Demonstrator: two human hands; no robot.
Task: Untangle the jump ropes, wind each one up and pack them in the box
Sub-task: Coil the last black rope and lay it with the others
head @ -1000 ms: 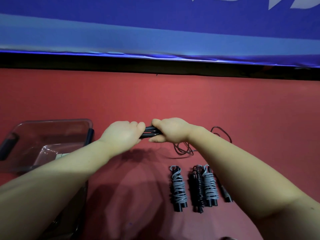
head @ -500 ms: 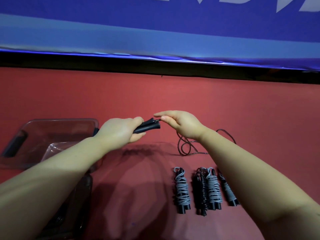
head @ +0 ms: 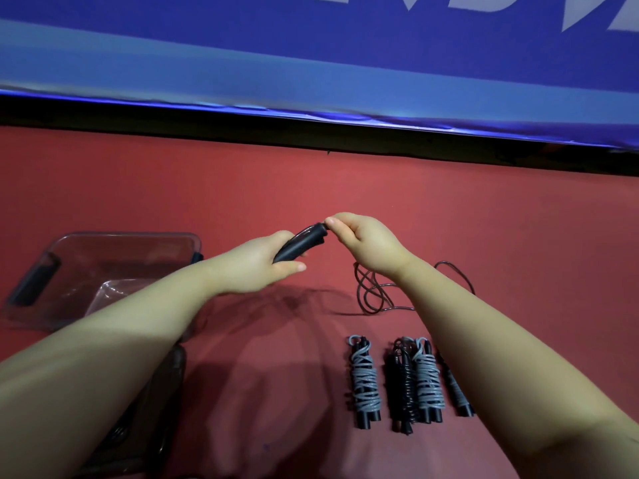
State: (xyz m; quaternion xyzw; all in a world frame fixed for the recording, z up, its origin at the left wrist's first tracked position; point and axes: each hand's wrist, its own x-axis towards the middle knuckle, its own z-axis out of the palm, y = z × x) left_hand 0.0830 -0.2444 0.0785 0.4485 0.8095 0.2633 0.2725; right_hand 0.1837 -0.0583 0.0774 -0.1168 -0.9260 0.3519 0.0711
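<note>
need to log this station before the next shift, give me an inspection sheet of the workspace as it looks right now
surface: red mat, bare apart from the items below
job's things: black handles held together above the mat; four wound rope bundles in a row near the person, the rightmost partly hidden by the right forearm; clear plastic box at left, nothing clearly packed in it
clutter: nothing seen
grippers: left hand wrapped around the handles; right hand pinching at their far tip
cables: loose black rope looped on the mat below the right wrist, not yet wound
surroundings: blue banner with white lettering behind the mat, dark strip beneath it
</note>
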